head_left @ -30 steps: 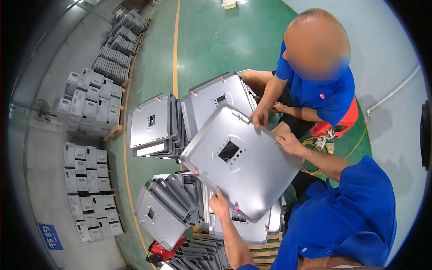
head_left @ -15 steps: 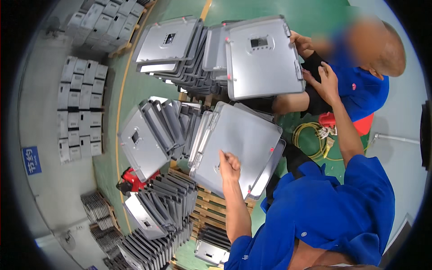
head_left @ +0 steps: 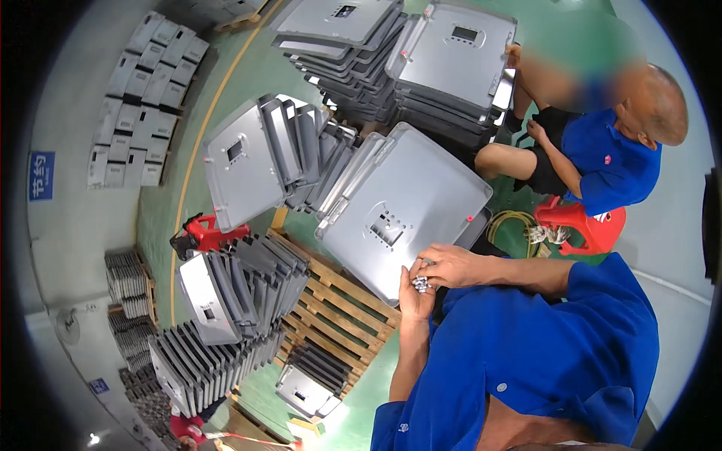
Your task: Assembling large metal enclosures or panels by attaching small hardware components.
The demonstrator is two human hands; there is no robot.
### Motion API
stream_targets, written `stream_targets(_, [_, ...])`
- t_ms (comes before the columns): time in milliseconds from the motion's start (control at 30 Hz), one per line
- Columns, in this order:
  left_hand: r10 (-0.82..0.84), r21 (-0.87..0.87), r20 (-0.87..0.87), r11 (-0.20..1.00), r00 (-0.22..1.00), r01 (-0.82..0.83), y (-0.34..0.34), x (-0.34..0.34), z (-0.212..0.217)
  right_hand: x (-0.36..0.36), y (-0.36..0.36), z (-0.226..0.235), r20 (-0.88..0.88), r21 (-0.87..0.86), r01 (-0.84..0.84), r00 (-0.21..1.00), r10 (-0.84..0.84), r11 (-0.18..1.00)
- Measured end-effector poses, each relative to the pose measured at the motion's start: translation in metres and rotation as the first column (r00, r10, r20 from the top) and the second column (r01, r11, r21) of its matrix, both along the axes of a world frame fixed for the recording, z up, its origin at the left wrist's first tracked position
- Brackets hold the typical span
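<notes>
My left hand (head_left: 415, 293) is cupped palm up and holds several small shiny metal parts (head_left: 421, 284). My right hand (head_left: 450, 264) reaches over it, fingertips touching those parts. Both hands hover at the near edge of a large grey metal panel (head_left: 410, 199) with a small cut-out in its middle, lying tilted on a stack of similar panels. Blue sleeves cover both my arms.
A person in a blue shirt (head_left: 609, 161) sits on a red stool (head_left: 583, 222) at the right, hands at another stack of panels (head_left: 451, 52). More grey panels (head_left: 244, 161) lean in rows on a wooden pallet (head_left: 338, 308). A red pallet jack (head_left: 199, 234) stands left.
The view has swung downward. My left hand left the panel surface and turned palm up with small parts in it. My right hand came in to meet it. The other person set down their panel.
</notes>
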State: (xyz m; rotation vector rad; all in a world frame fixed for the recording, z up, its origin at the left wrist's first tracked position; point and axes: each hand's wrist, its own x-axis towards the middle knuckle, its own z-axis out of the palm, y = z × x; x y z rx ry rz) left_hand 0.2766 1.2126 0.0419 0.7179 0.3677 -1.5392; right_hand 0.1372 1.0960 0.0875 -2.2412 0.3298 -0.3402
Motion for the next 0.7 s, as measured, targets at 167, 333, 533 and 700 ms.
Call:
stream_targets(167, [0.039, -0.114, -0.052, 0.993, 0.998, -0.045, 0.030, 0.012, -0.009, 0.019, 0.018, 0.000, 0.055, -0.040, -0.092, 0.994, 0.094, 0.995])
stream_targets(333, [0.095, -0.003, -0.041, 0.995, 0.995, -0.095, 0.041, 0.011, 0.001, 0.033, 0.027, 0.005, -0.027, -0.114, -0.145, 0.989, 0.143, 0.983])
stream_targets(533, [0.083, 0.003, -0.131, 0.997, 0.988, -0.083, 0.052, 0.006, -0.007, 0.033, 0.030, 0.016, -0.206, -0.132, -0.236, 0.957, 0.206, 0.963])
stream_targets(700, [0.080, -0.018, -0.094, 0.996, 0.992, -0.082, 0.040, 0.011, 0.008, 0.033, 0.022, 0.021, -0.055, -0.075, -0.144, 0.989, 0.140, 0.987])
